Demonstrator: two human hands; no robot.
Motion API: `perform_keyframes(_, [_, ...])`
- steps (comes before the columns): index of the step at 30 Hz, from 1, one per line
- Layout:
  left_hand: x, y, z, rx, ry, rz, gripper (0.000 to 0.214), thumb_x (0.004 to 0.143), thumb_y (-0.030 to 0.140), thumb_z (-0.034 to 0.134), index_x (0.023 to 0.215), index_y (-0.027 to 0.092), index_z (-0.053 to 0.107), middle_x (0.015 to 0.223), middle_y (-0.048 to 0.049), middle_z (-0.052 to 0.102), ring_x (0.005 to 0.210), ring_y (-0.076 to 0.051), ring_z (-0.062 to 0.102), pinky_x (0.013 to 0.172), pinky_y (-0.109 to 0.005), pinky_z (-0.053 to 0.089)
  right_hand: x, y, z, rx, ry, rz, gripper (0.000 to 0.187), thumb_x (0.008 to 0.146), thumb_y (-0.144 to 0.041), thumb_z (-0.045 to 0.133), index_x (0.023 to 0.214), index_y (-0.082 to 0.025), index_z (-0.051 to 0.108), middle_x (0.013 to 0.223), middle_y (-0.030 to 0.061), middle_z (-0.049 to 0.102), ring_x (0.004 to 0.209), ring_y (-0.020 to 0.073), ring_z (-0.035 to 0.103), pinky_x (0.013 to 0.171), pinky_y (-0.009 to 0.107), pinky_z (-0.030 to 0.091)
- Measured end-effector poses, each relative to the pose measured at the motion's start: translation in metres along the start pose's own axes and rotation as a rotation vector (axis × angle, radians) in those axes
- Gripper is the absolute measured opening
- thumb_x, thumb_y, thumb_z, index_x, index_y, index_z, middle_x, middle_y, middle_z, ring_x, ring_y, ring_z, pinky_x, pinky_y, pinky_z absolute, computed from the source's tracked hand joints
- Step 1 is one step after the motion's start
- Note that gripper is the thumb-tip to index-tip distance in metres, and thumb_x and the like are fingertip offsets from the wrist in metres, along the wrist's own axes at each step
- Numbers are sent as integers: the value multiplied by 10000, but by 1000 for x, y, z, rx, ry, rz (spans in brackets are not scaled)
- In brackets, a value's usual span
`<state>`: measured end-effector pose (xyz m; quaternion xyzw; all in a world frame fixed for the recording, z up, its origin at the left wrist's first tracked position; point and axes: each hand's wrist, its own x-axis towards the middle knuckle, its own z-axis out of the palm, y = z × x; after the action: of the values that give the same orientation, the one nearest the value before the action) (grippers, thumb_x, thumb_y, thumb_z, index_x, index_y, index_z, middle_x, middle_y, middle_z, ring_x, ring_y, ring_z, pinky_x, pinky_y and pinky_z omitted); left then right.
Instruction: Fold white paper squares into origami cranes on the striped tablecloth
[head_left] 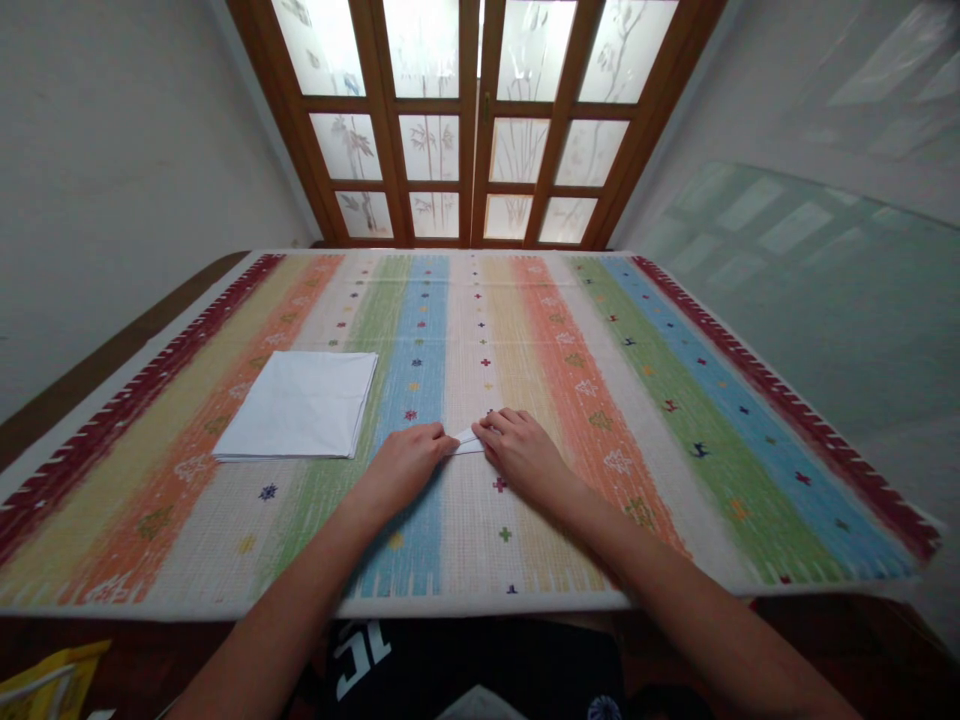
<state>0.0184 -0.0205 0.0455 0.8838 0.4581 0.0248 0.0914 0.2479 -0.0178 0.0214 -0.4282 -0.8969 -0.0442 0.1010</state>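
Note:
A small folded piece of white paper point(469, 441) lies on the striped cloth near the middle. My left hand point(406, 464) rests on its left end with fingers curled and pressed down on it. My right hand point(520, 449) covers its right end, fingers bent and pressing the paper flat. Most of the paper is hidden under both hands. A stack of white paper sheets point(300, 404) lies to the left of my left hand, untouched.
A table carries a colourful striped cloth point(645, 400) with dark red borders. Wooden-framed frosted glass doors point(480, 120) stand behind the far edge. A glass panel point(825, 290) leans on the right wall. A yellow bag point(45, 680) lies at the lower left.

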Motion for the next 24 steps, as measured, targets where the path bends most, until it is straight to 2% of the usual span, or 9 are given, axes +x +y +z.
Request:
perform_keyframes(4, [-2,-8,1,-73,3,-12,407,993,23,521,1157,259,811,1015,-67,763,896,-236,722,791,-323,515,-1,8,3,87,58,11,159,1040,-196,675,1167,-201,770,1103,103,762,1042,270,627,907,403,452])
perform_keyframes(8, [-3,-7,1,-89,40,20,414,996,15,512,1206,251,779,1029,-63,762,918,-218,720,793,-299,517,-1,13,5,165,111,13,161,1045,-219,676,1156,-216,793,1077,91,754,1082,272,610,975,412,452])
perform_keyframes(12, [-2,0,-3,11,6,54,315,1025,76,535,1118,217,801,950,-80,738,896,-232,702,786,-316,527,-1,15,6,192,97,-4,173,1051,-213,660,1152,-204,800,1060,94,742,1040,254,620,989,402,459])
perform_keyframes(15, [-1,1,-4,39,-1,90,300,1032,100,542,1098,205,814,995,-103,744,916,-247,695,818,-356,546,0,15,6,212,75,11,189,1060,-220,644,1166,-212,799,1065,97,744,1022,243,636,948,388,468])
perform_keyframes(20, [2,5,5,-71,147,169,262,1002,113,577,1172,168,767,1143,-132,756,1049,-276,690,967,-455,567,2,15,3,217,34,21,199,1061,-207,632,1168,-199,800,1068,106,765,1023,245,669,941,399,483])
perform_keyframes(22, [5,10,12,-142,205,203,289,1005,111,566,1248,143,719,1203,-138,752,1107,-273,689,996,-448,575,4,14,1,211,17,20,187,1057,-199,633,1141,-196,800,1064,110,779,1015,247,685,969,417,486])
perform_keyframes(24, [10,14,18,-157,234,220,247,1032,142,553,1208,154,726,1217,-137,751,1116,-266,692,1001,-446,582,4,14,-2,225,5,19,182,1055,-190,624,1122,-193,793,1057,113,791,1014,248,704,1025,451,478])
